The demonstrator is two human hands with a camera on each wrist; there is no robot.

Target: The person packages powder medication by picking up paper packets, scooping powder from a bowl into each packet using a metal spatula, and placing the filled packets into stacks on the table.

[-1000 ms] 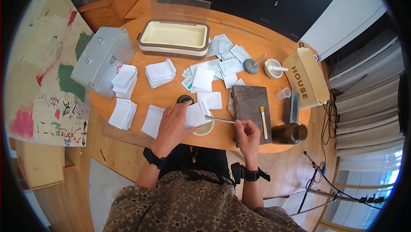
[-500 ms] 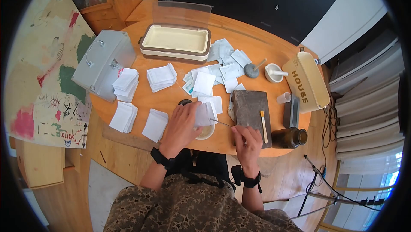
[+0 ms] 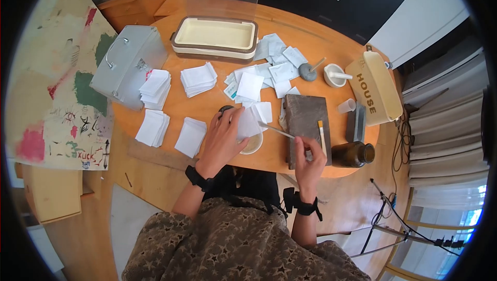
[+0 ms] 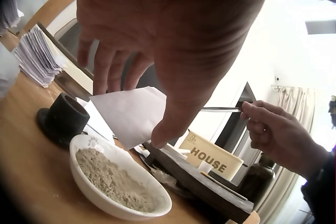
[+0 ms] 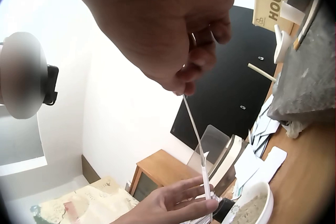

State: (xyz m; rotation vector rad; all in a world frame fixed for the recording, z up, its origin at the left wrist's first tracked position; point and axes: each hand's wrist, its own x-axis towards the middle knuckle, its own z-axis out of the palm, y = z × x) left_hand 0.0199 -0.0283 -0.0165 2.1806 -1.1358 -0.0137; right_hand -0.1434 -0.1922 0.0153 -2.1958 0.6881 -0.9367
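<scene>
My left hand [image 3: 223, 138] holds a small white paper packet [image 3: 249, 124] between thumb and fingers, raised above a white bowl [image 4: 89, 195]. Grey-beige powder [image 4: 113, 179] lies in the bowl. To the right, my right hand [image 3: 309, 161] pinches a thin metal rod-like tool [image 3: 279, 131] by its near end. Its far end reaches the packet's right edge and overlaps it in the head view; how deep it goes I cannot tell. A black cup-shaped piece on a wide base [image 4: 68, 113] stands beside the bowl, mostly behind the left hand in the head view.
Stacks of white packets [image 3: 190, 137] lie on the left, near a grey metal case [image 3: 129, 66]. Loose packets [image 3: 250, 87] spread behind the hands. On the right are a dark board [image 3: 305, 120] with a brush [image 3: 322, 135], a brown jar [image 3: 352, 155], and a mortar [image 3: 334, 76].
My left hand has shifted right with the packet, uncovering the nearby stack. The packet has tilted, and my right hand has moved slightly right with the tool. The head view has shifted too.
</scene>
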